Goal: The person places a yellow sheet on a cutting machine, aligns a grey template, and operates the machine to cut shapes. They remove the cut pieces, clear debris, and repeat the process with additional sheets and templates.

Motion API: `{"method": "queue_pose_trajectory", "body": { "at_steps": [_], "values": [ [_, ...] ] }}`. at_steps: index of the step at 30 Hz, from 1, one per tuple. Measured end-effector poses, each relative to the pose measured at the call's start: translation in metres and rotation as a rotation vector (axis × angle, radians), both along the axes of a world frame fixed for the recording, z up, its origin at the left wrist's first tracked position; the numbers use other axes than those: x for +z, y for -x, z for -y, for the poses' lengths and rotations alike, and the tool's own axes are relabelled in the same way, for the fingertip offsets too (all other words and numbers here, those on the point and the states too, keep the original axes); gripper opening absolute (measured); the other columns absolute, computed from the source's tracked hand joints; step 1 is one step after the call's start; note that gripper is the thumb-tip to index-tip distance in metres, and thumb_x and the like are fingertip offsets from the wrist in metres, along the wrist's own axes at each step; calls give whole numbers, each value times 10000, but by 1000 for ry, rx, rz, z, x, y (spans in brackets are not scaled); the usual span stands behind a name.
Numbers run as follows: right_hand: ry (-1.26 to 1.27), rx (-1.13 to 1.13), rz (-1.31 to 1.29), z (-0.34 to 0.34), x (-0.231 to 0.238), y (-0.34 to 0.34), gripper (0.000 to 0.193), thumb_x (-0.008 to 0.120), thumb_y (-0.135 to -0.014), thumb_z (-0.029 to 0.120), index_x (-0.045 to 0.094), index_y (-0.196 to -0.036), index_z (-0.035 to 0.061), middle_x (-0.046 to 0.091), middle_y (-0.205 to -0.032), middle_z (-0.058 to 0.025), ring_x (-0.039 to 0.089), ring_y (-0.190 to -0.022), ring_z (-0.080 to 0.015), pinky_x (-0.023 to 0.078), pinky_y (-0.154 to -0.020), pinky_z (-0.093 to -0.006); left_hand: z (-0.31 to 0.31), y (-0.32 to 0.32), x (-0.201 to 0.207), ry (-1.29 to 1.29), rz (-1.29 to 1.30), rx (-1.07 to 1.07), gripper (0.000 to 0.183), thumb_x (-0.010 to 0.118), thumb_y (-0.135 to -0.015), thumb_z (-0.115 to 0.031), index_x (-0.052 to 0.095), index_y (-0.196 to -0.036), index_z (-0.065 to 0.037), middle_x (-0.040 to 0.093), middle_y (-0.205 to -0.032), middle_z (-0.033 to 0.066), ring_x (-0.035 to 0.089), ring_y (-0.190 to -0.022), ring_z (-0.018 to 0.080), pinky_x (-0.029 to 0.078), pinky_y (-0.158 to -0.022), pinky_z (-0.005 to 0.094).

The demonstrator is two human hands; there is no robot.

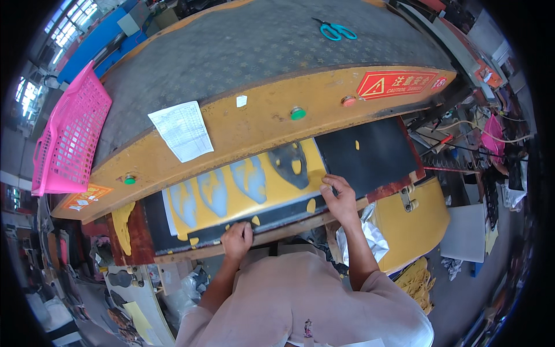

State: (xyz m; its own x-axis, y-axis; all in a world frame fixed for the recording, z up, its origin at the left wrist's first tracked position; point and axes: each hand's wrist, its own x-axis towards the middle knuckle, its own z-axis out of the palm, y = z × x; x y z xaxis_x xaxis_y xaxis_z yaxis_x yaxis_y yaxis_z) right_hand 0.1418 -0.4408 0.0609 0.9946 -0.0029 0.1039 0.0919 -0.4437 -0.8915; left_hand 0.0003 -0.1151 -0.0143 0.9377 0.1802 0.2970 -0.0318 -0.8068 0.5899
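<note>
A yellow sheet [230, 214] lies on a black board [370, 147] under the machine's front beam. Several elongated shapes are cut out of the sheet. Pale bluish-white shows through most of them, and dark board through the rightmost. My right hand [340, 199] pinches the sheet's near right corner between thumb and fingers. Curled into a fist, my left hand [237, 240] rests at the board's near edge, below the sheet; whether anything is inside it is hidden. Small yellow scraps [311, 205] are scattered on the board near both hands.
The tan beam [254, 124] carries a green button [298, 113], a red button [348, 101] and a paper form [182, 132]. On the machine's dark top lie teal-handled scissors [336, 30]. A pink basket [72, 136] stands at left. Yellow material [410, 222] sits at right.
</note>
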Motion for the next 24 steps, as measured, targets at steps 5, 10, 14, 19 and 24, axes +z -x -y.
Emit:
{"method": "queue_pose_trajectory", "body": {
  "at_steps": [5,10,14,19,24],
  "values": [
    [-273,79,-153,-20,-10,-13,235,745,-1003,155,781,-1171,-6,766,-1119,-120,719,-996,-192,557,-912,-312,-23,-67,-2,-76,37,11,141,703,-974,-206,743,-909,-87,732,-858,128,723,-789,375,583,-717,468],
    [-512,-8,-43,-58,31,-77,278,629,-1118,237,718,-1127,-26,728,-977,-16,665,-909,-86,557,-848,-281,-29,-127,-7,-207,112,33,120,710,-928,-219,721,-871,-115,675,-866,97,671,-846,357,552,-770,481],
    [-441,21,71,-99,32,-138,303,589,-1129,272,698,-1041,4,704,-928,-55,656,-879,-106,555,-815,-318,-35,-158,-9,-303,118,48,131,707,-925,-220,714,-870,-101,673,-876,123,668,-845,373,556,-768,493],
    [155,4,379,-57,-38,-117,215,624,-1062,226,712,-1019,34,666,-925,-125,658,-930,-315,533,-837,-458,-37,-162,-20,-359,172,-5,224,663,-948,-230,634,-787,-77,604,-823,162,622,-814,416,518,-714,536],
    [554,58,567,-45,-90,-107,195,715,-952,284,681,-832,134,581,-817,-60,582,-862,-293,453,-800,-430,-39,-163,-26,-365,133,3,285,620,-993,-264,629,-807,-48,621,-885,180,624,-856,442,511,-731,556]
  ]
}}
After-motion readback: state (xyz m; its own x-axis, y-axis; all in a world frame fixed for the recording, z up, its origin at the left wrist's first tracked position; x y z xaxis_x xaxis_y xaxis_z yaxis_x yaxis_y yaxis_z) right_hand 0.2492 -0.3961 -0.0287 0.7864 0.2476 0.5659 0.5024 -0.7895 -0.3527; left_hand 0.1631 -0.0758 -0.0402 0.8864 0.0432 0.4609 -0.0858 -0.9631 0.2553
